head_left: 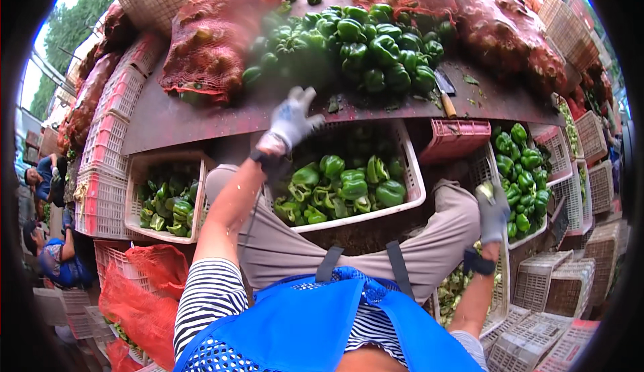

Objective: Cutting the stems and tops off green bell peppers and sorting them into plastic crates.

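My left hand [294, 118], in a whitish glove, is at the table's near edge with its fingers spread and nothing in them. Just beyond it lies a heap of whole green bell peppers [384, 48], partly blurred. Between my knees stands a white crate [417, 187] of green bell peppers [353, 184], several of them cut open. My right hand [494, 214], in a grey glove, is low at my right knee. Its fingers are closed on a pale green pepper piece [484, 189]; its exact shape is too small to tell. Pale green pepper scraps [459, 296] fill a crate beneath that arm.
A knife [446, 97] with a wooden handle lies on the table [194, 118]. Red mesh sacks [211, 40] stand around the heap. Pepper-filled crates flank me at left [131, 204] and right [547, 223]. Stacked crates [100, 171] rise at left, with two people [57, 251] beyond.
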A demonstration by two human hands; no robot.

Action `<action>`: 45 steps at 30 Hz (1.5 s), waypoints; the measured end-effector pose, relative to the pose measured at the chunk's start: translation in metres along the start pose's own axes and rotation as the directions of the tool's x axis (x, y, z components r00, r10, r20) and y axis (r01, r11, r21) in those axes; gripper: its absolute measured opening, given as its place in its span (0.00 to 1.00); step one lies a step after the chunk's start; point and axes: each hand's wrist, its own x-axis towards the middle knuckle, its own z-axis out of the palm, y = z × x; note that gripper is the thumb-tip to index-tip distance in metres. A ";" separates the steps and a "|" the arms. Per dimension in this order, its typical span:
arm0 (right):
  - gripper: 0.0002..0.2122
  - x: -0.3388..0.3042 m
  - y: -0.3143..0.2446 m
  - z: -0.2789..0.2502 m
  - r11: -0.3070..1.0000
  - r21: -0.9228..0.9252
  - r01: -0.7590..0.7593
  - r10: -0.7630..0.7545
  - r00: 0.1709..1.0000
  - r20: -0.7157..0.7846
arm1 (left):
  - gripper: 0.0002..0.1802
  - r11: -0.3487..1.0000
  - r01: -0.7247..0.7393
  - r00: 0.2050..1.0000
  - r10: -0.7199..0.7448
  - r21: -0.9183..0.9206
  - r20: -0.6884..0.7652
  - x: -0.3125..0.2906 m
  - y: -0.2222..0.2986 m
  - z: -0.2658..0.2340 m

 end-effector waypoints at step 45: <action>0.38 -0.039 -0.176 0.123 0.830 0.182 0.528 -0.558 0.782 0.276 | 0.24 -0.749 0.429 0.855 0.158 -0.505 0.493 -0.099 0.129 0.006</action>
